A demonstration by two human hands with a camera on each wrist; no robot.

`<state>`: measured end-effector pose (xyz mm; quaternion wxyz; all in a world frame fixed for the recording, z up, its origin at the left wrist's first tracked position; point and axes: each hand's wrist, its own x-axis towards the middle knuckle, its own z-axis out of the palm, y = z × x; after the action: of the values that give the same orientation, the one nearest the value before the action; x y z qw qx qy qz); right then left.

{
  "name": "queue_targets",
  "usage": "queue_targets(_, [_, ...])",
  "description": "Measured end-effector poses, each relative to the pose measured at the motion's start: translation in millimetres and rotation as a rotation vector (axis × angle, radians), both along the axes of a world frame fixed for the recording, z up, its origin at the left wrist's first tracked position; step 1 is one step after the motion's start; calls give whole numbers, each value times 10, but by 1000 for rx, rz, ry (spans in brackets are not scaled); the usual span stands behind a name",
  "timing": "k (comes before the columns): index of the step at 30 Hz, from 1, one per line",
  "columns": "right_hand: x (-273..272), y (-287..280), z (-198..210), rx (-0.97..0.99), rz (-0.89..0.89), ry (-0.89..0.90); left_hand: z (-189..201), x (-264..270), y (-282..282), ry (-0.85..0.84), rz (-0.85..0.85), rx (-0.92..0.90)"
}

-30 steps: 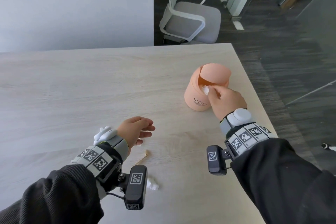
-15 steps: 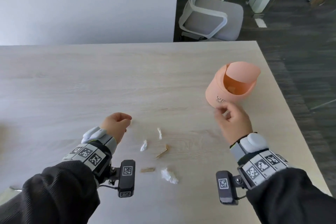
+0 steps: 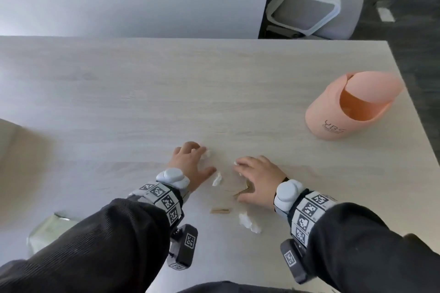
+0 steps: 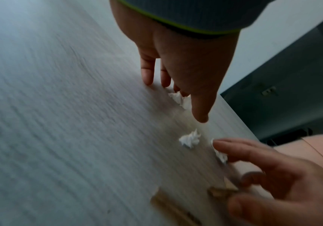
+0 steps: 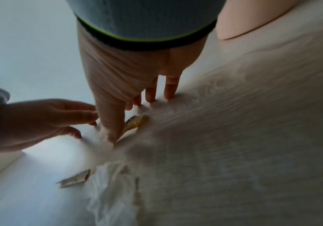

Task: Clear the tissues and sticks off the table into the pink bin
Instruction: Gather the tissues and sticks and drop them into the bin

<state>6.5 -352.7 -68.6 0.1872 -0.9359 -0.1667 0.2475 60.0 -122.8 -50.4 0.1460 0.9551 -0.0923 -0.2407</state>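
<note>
Both hands down on the scraps, mid-gather.

Left hand (image 3: 188, 164) spread, fingertips at a tissue bit (image 3: 207, 153); right hand (image 3: 257, 179) spread over a stick (image 3: 245, 190) w/ tissue at its fingertips. Pink bin (image 3: 333, 114) stands well apart, far right. Next, I'd say: pinch, carry over.

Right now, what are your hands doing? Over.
Left hand open, fingers on a tissue. Right hand open over a stick. Pink bin open, nothing blocking.
</note>
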Motion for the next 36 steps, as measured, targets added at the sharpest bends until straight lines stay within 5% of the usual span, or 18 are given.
queue_targets(8, [-70,10,-168,98,19,-114,-119,-135,-93,34,-125,-89])
queue_targets(14, [-255,-143,71,115,-243,50,-162,-129,-178,30,-92,-139])
queue_targets(21, [-471,-37,177,21,162,410,-104,-151,42,100,118,-174])
queue_targets(27, [-614,59,9,-69,227,198,34,-316,590,-30,431,-290])
queue_targets(36, [-592,505,-181,178,258,-145,184,-681,1607,-105,886,-139])
